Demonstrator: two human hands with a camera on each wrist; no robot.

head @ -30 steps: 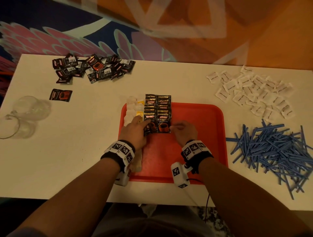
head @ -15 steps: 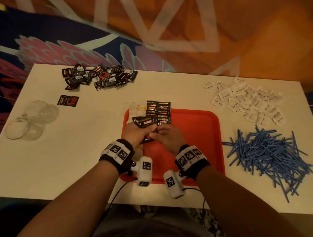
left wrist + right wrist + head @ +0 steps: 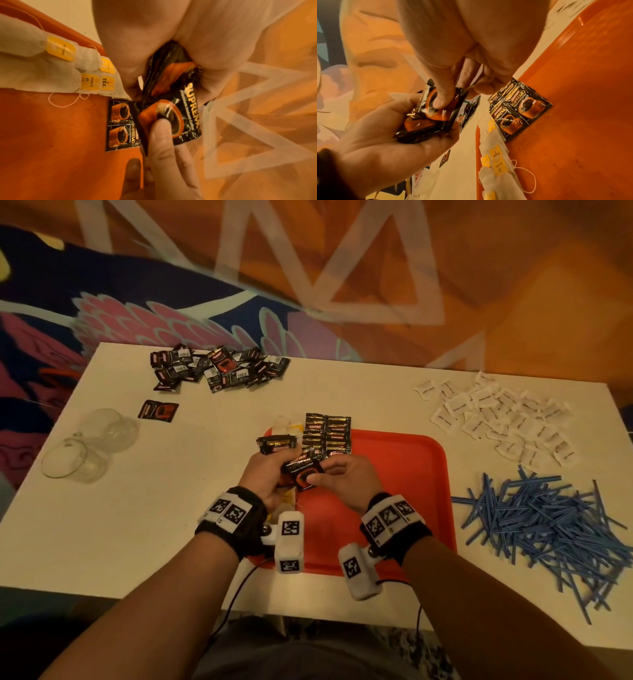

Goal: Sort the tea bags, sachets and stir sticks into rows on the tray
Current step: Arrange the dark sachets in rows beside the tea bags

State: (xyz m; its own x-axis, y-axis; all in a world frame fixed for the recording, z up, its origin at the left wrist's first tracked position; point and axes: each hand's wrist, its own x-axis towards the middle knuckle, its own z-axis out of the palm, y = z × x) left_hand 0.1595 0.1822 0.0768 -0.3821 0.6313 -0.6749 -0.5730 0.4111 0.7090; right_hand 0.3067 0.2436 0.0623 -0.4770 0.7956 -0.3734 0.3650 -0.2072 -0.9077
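A red tray [image 3: 411, 474] lies in front of me. Two rows of black coffee sachets [image 3: 327, 436] lie at its back left, and a row of tea bags [image 3: 286, 422] with yellow tags runs along its left edge. Above the tray, my left hand [image 3: 284, 463] grips a small stack of black sachets [image 3: 426, 121] in its palm. My right hand [image 3: 317, 474] pinches the top sachet [image 3: 178, 108] of that stack between thumb and fingers. The wrist views show the laid sachet rows [image 3: 520, 111] and the tea bags [image 3: 68, 65] below the hands.
On the white table, a pile of black sachets [image 3: 212, 368] lies at the back left, with one loose sachet [image 3: 158, 410] nearer. Two glass cups [image 3: 85, 446] lie on the left. White sachets [image 3: 496, 419] and blue stir sticks [image 3: 548, 529] are heaped on the right.
Both hands have lifted off the sachet rows on the tray. The left hand now holds up a stack of sachets, and the right has come over and pinched the top one.
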